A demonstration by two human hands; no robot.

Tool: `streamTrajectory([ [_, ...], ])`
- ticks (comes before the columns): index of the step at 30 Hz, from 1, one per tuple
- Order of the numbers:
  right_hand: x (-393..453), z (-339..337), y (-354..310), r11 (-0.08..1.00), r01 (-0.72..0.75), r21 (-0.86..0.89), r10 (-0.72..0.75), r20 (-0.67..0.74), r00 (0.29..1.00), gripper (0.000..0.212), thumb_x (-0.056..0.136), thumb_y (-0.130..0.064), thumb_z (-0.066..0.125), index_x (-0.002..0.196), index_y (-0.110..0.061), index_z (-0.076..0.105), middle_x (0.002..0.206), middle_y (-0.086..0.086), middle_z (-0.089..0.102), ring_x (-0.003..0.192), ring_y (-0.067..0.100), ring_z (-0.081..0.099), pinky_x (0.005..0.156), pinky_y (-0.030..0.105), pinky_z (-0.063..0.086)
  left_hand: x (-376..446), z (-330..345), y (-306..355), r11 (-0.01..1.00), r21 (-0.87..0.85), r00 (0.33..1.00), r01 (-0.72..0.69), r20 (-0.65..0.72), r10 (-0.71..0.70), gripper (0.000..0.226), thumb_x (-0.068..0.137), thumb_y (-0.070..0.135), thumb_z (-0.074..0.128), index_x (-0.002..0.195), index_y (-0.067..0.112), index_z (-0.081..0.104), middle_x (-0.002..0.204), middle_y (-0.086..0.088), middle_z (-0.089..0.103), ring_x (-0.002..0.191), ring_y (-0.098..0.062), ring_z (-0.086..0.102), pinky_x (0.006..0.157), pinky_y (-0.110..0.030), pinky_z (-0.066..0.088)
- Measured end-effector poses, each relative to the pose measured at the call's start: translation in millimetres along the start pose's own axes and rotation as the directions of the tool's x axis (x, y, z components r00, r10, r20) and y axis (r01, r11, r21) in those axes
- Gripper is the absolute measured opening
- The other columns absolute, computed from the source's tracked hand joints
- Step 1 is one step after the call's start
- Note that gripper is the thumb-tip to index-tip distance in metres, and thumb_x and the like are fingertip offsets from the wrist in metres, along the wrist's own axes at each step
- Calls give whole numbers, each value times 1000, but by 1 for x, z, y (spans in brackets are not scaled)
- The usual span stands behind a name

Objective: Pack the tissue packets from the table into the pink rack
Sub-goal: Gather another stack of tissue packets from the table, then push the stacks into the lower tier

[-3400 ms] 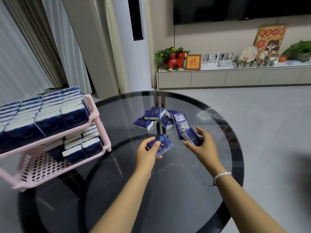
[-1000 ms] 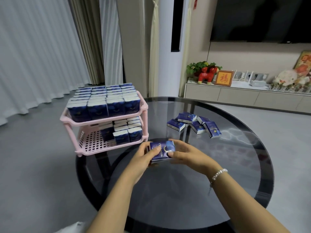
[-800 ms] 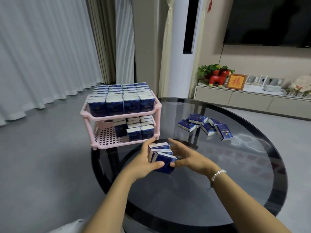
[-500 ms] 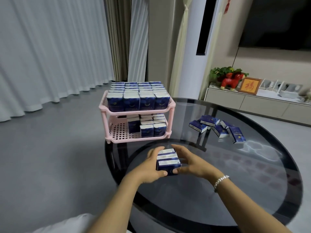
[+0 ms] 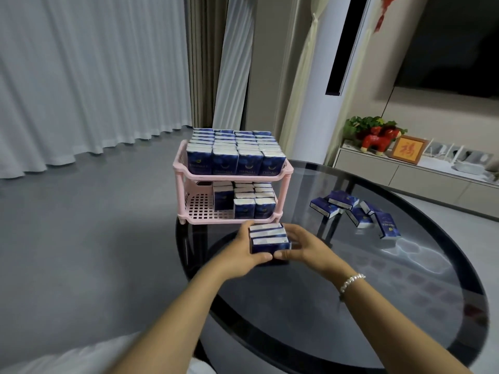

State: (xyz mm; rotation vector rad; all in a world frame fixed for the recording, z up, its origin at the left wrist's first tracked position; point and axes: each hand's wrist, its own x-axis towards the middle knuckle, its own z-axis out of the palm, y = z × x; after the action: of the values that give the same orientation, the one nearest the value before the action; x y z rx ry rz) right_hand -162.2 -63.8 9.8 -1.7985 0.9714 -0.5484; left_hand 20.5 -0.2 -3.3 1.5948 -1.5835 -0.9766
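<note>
Gripping packets [image 5: 269, 237], hands [image 5: 244, 259] hiding sides

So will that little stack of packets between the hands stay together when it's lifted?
Probably only while squeezed: the stack of packets looks like three separate packets, pressed between left hand and right hand. They look soft, light, glossy-wrapped, so the middle one may slip.

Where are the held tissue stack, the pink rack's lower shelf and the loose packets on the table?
held tissue stack [image 5: 270, 237], head view, on its white top edges.
lower shelf [image 5: 201, 209], head view, on the bare pink grid floor.
loose packets [image 5: 343, 198], head view, on the topmost packet's blue face.
</note>
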Motion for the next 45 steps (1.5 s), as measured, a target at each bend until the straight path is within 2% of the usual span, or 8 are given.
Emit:
streamTrajectory([
  [5, 28, 13, -36, 991, 99, 85, -106, 83, 991, 66, 71, -13, 77, 128, -18, 44, 127, 0, 58, 117, 14, 56, 99, 35, 45, -1, -40, -9, 995, -89, 992, -38, -123, 27, 76, 84, 20, 70, 140, 21, 18, 134, 1, 47, 120, -11, 47, 102, -25, 38],
  [12, 84, 39, -58, 952, 175, -251, -164, 63, 984, 63, 67, -20, 83, 121, -19, 51, 114, -6, 61, 102, 5, 59, 91, 19, 47, 14, -74, -39, 994, 111, 963, 19, -269, 12, 77, 76, 29, 77, 138, 17, 33, 134, 0, 36, 122, -16, 45, 98, -22, 34],
  [14, 97, 46, -58, 922, 189, -338, -187, 40, 982, 66, 64, -21, 84, 121, -21, 51, 112, -7, 60, 98, 4, 57, 86, 13, 47, 20, -79, -46, 983, 177, 960, 48, -280, 3, 81, 74, 33, 78, 139, 17, 33, 138, -1, 33, 125, -17, 44, 105, -26, 34],
  [18, 120, 56, -51, 878, 196, -437, -223, -12, 975, 77, 60, -24, 85, 127, -18, 48, 120, -2, 57, 109, 15, 56, 97, 35, 46, 36, -84, -55, 949, 316, 954, 19, -290, 78, 72, 76, 38, 75, 133, 13, 40, 136, -3, 36, 125, -20, 41, 103, -27, 33],
  [23, 137, 52, -57, 802, 264, -536, -307, 9, 952, 79, 67, -24, 81, 136, -17, 44, 130, -6, 49, 119, 8, 44, 98, 16, 33, 60, -89, -58, 919, 387, 958, 68, -283, 48, 70, 79, 51, 66, 130, 11, 39, 136, -3, 33, 122, -23, 43, 99, -32, 38],
  [31, 171, 57, -55, 718, 296, -630, -325, 73, 943, 73, 77, -24, 75, 140, -14, 40, 143, 2, 45, 131, 18, 40, 98, 12, 25, 86, -92, -66, 899, 400, 958, 182, -277, -71, 67, 85, 51, 59, 136, 11, 40, 142, -13, 35, 123, -32, 45, 102, -43, 41],
  [37, 180, 56, -51, 725, 237, -647, -258, 64, 964, 75, 75, -29, 76, 140, -15, 40, 141, 4, 47, 129, 21, 43, 101, 20, 31, 94, -88, -63, 859, 458, 936, 228, -346, -64, 55, 87, 46, 58, 127, 9, 49, 126, -11, 50, 109, -30, 53, 87, -39, 46],
  [45, 178, 53, -37, 453, 244, -858, -306, 108, 946, 73, 82, -52, 59, 144, -22, 34, 153, -1, 30, 141, 22, 24, 115, 40, 17, 94, -90, -61, 844, 495, 958, 207, -278, -72, 53, 91, 41, 54, 133, 11, 45, 131, -12, 50, 119, -30, 48, 96, -38, 41],
])
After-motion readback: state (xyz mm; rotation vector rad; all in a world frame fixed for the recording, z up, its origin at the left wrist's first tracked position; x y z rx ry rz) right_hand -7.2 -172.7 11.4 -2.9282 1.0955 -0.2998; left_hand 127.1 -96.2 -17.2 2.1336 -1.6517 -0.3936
